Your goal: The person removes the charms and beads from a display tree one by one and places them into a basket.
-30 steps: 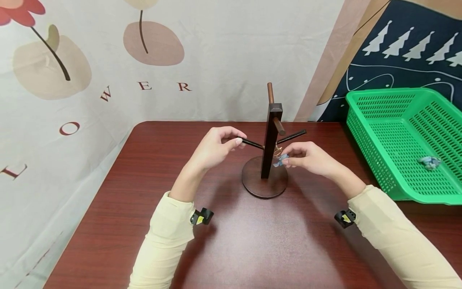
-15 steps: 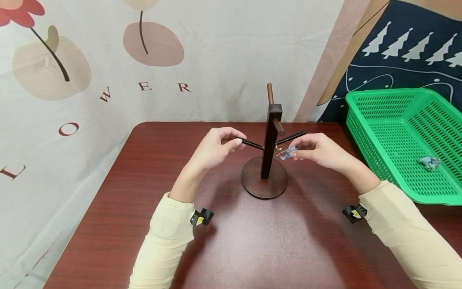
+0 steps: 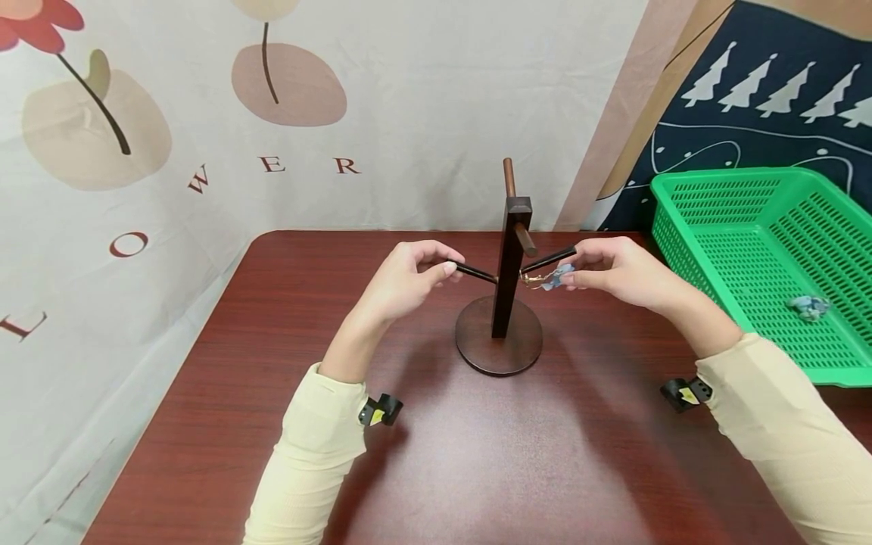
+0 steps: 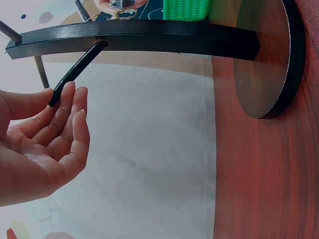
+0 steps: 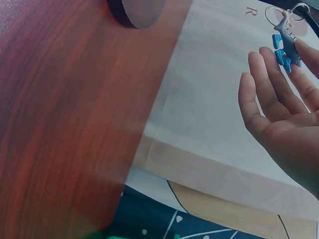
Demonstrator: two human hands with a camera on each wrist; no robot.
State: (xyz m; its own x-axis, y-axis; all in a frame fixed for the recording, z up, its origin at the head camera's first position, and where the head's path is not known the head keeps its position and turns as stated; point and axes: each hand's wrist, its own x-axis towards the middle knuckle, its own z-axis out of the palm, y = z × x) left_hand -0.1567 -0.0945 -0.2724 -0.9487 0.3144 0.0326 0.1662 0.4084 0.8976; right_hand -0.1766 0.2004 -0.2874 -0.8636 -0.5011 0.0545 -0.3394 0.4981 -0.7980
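A dark wooden rack (image 3: 504, 303) with several pegs stands upright on its round base. My left hand (image 3: 409, 276) pinches the tip of its lower left peg (image 4: 79, 67) between thumb and fingers. At the right, my right hand (image 3: 630, 276) pinches the blue charm of a keychain (image 3: 559, 277) just under the lower right peg (image 3: 548, 260). The keychain's gold rings and chain stretch from the charm toward the post. In the right wrist view the blue charm (image 5: 286, 42) hangs from rings beside the dark peg; whether a ring encircles it I cannot tell.
A green plastic basket (image 3: 742, 303) stands at the right of the table (image 3: 306, 454). Inside lies another small bluish-grey item (image 3: 809, 307), its kind unclear. A printed cloth (image 3: 422, 113) hangs behind the table's far edge.
My right hand has moved right and upward with the charm, away from the post, and the keychain has swung from hanging low to nearly level. My left hand stays on its peg.
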